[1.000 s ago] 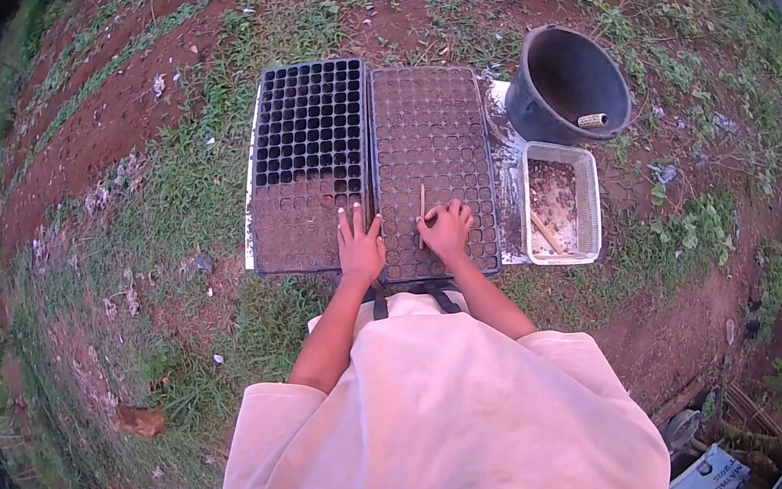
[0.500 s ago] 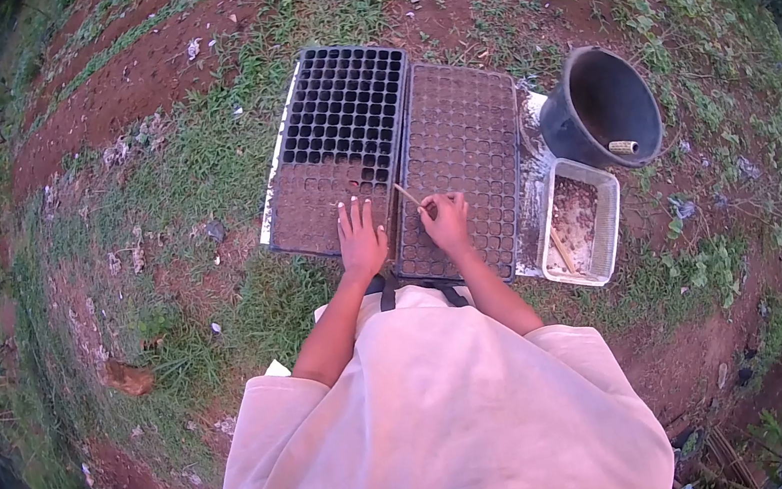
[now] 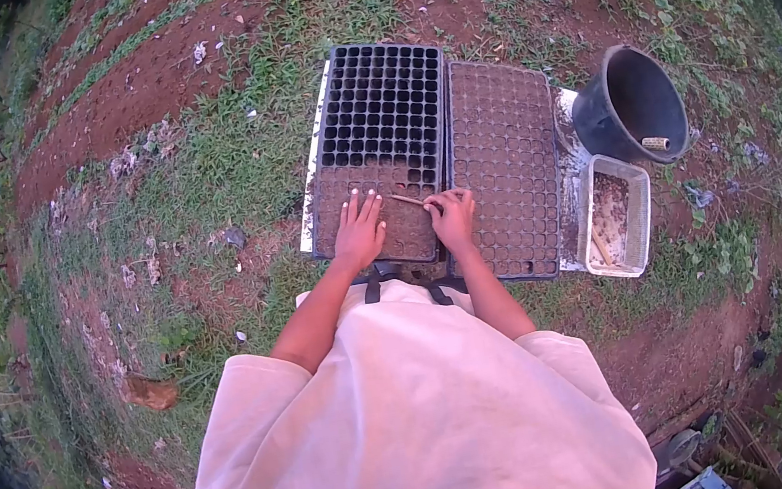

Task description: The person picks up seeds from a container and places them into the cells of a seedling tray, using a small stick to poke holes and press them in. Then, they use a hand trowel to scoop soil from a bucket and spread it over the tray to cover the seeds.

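The black seedling tray (image 3: 328, 158) on the left has bare dark cells in its far part and brown soil (image 3: 405, 234) over its near part. On that soil rests my left hand (image 3: 360, 236), palm down with fingers spread. My right hand (image 3: 453, 220) pinches a thin wooden stick (image 3: 410, 199), which points left over the soil-covered cells. That hand is at the seam between the two trays. Beside it, the right seedling tray (image 3: 505, 152) has soil in its cells, with the cell rims showing.
A dark bucket (image 3: 600, 117) stands right of the trays, a short patterned cylinder (image 3: 656, 144) inside it. Nearer is a pale rectangular basin (image 3: 647, 231) with dark residue and a wooden piece (image 3: 602, 246). Grass (image 3: 191, 188) and reddish soil surround everything.
My right hand has moved left from the right tray to the seam, and the stick now lies flatter across the left tray's soil. The camera view has shifted, moving the trays rightward.
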Tool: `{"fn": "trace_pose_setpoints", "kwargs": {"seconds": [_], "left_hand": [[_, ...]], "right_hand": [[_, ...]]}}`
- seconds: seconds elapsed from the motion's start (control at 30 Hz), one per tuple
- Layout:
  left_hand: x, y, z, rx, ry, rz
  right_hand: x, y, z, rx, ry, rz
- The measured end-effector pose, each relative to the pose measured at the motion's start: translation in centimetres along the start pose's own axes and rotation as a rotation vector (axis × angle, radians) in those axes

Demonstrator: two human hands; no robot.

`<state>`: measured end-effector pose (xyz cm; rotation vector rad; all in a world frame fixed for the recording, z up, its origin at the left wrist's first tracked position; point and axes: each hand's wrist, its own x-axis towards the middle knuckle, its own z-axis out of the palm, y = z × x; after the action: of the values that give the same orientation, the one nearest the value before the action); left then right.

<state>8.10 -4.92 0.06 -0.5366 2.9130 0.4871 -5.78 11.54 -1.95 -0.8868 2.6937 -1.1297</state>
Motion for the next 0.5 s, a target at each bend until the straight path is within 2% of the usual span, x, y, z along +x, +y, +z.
{"fn": "trace_pose_setpoints", "kwargs": {"seconds": [0.17, 0.5], "left_hand": [[0.6, -2.6, -0.6, 0.049, -0.048, 0.161], [1.3, -4.7, -1.4, 0.058, -0.073, 0.287]], "right_hand": [[-0.1, -0.6, 0.8, -0.037, 0.079, 0.042], [-1.3, -2.1, 2.0, -0.074, 0.180, 0.091]]}}
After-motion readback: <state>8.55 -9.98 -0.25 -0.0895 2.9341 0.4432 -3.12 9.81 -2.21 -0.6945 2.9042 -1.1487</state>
